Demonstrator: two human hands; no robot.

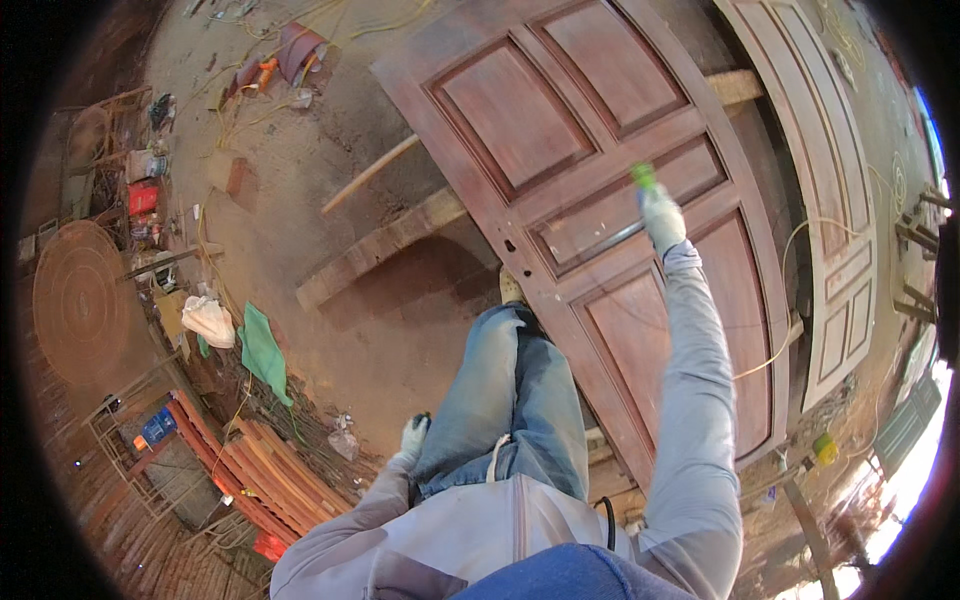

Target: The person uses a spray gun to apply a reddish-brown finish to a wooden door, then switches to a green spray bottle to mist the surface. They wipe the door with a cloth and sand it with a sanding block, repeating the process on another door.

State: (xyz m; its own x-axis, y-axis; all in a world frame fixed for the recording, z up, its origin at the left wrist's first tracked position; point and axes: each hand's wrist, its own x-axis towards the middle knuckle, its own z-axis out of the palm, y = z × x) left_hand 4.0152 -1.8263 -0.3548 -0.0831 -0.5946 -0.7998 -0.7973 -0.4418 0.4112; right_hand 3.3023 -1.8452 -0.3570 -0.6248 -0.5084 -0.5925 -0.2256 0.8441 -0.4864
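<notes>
A reddish-brown panelled wooden door (560, 210) lies flat across timber supports in front of me. My right hand (662, 220), in a pale glove, reaches out over the door's middle panels. It is closed round a tool with a bright green end (642, 177), blurred by motion; its kind cannot be made out. A thin pale streak runs from near the hand across the panel, and what it is remains unclear. My left hand (413, 437), gloved too with dark fingertips, hangs low beside my left thigh, away from the door. Its fingers are too small to read.
A second panelled door (815, 180) lies to the right. Wooden beams (380, 250) stick out leftward under the near door. A yellow cord (790, 260) trails over the doors' edges. Stacked reddish planks (265, 470), a green cloth (262, 350) and a white bag (208, 320) are at left.
</notes>
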